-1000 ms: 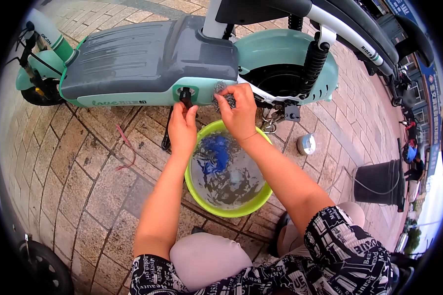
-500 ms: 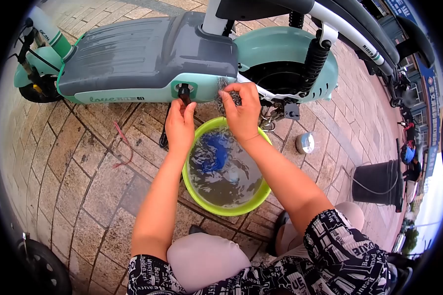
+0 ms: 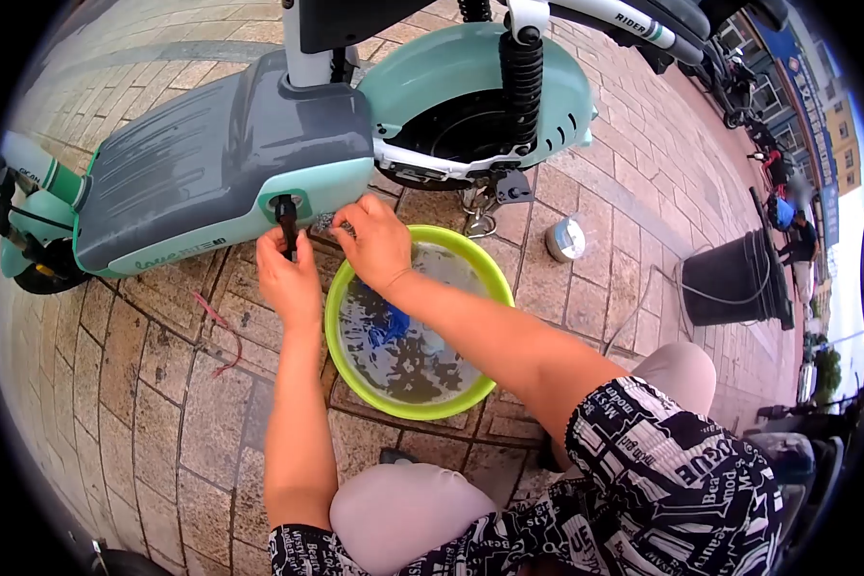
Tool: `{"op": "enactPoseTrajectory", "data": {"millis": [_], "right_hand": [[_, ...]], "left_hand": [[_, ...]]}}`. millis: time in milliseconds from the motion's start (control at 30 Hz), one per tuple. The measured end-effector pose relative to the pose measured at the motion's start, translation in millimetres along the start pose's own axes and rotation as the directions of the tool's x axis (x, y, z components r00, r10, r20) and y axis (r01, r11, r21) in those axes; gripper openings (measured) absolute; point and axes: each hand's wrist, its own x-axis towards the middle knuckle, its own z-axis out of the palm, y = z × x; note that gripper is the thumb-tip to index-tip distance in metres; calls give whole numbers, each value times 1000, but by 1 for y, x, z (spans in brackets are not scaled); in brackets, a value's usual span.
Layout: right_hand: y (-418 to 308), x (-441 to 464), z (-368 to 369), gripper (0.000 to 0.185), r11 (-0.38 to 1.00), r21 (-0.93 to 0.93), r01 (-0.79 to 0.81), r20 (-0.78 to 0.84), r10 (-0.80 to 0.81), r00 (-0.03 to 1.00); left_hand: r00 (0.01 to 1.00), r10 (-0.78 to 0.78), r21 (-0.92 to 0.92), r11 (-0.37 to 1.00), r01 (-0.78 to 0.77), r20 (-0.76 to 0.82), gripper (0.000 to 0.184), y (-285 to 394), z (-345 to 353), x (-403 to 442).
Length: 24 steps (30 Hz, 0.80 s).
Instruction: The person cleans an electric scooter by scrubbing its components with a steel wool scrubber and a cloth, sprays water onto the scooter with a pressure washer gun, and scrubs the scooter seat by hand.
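Note:
A mint-green and grey scooter (image 3: 221, 144) stands across the upper left. My left hand (image 3: 290, 278) is closed on a black plug-like part (image 3: 287, 219) that hangs from the round socket in the scooter's side panel. Just to its right, my right hand (image 3: 376, 242) pinches a grey metal scouring pad (image 3: 324, 223), mostly hidden by the fingers, against the panel's lower edge. Below my right hand sits a lime-green basin (image 3: 505, 288) of cloudy, sudsy water with a blue cloth (image 3: 388, 327) in it.
On the paving right of the basin stands a small round tin (image 3: 565, 239). A black bucket (image 3: 730, 278) with a hose is farther right, near a crouching person (image 3: 799, 245). A pinkish-red cord (image 3: 219, 331) lies at the left. Parked two-wheelers line the far right.
The view has turned, so the scooter appears shifted left and tilted. My right hand with the pad has come lower and closer to my left hand, which still grips the black part.

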Motion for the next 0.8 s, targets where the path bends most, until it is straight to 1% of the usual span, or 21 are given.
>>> {"op": "enactPoseTrajectory", "data": {"millis": [67,100,167,200,233,267,333,367,433,533,567,600,633,667,700,733,767,800], "right_hand": [[2,-1,-4,14,993,-82,-87,107,96,990],[6,-4,-11,14,990,-93,-102,95,111,989],[14,-12,-24,10,999,-13,-33,304,35,952],[18,-22,-32,10,999,-21,-43,288,48,956],[24,-37,-42,10,997,-43,-71,418,82,905],[31,-53,-52,12,993,-66,-97,545,117,830],[42,-77,-74,15,986,-145,-78,680,157,716],[47,-84,-83,15,986,-146,-83,678,161,718],[52,-94,-101,24,975,-219,-33,771,194,607],[54,-104,-115,23,968,-251,-25,769,215,602],[57,-111,-115,19,969,-247,-15,735,198,649],[65,-123,-111,19,970,-242,-18,734,195,650],[73,-137,-106,19,956,-283,77,709,155,688],[82,-148,-99,20,930,-325,170,685,107,721],[79,-144,-102,20,933,-318,170,684,101,722],[77,-140,-105,23,945,-289,152,740,120,662],[76,-136,-108,27,956,-264,130,791,137,596],[76,-131,-110,27,957,-261,124,792,139,594]], "left_hand": [[1000,6,27,1000,-7,12,23,-1,-7,3],[1000,21,38,999,-22,16,22,-3,-9,4],[998,60,47,997,-60,6,22,-6,-9,5],[997,82,45,996,-81,-10,22,-7,-8,6],[996,87,61,994,-86,0,23,-5,-8,5],[996,91,55,994,-91,8,23,-6,-7,5],[994,110,56,992,-111,15,22,-6,-4,4],[995,87,92,992,-91,39,22,-4,-3,5],[995,97,98,990,-99,27,23,-4,1,5],[992,120,126,984,-123,30,25,-5,0,1],[994,100,107,989,-105,49,24,-5,0,0],[995,80,88,992,-86,65,24,-5,0,-2],[994,83,93,992,-89,64,24,-4,0,-4],[995,57,29,998,-60,87,24,-4,-1,-6],[993,32,-35,999,-28,112,24,-2,-3,-8],[993,35,-29,999,-32,113,24,2,-5,-15],[991,-60,-77,995,69,121,24,7,-7,-26],[979,-156,-124,977,173,134,24,11,-12,-38]]}}
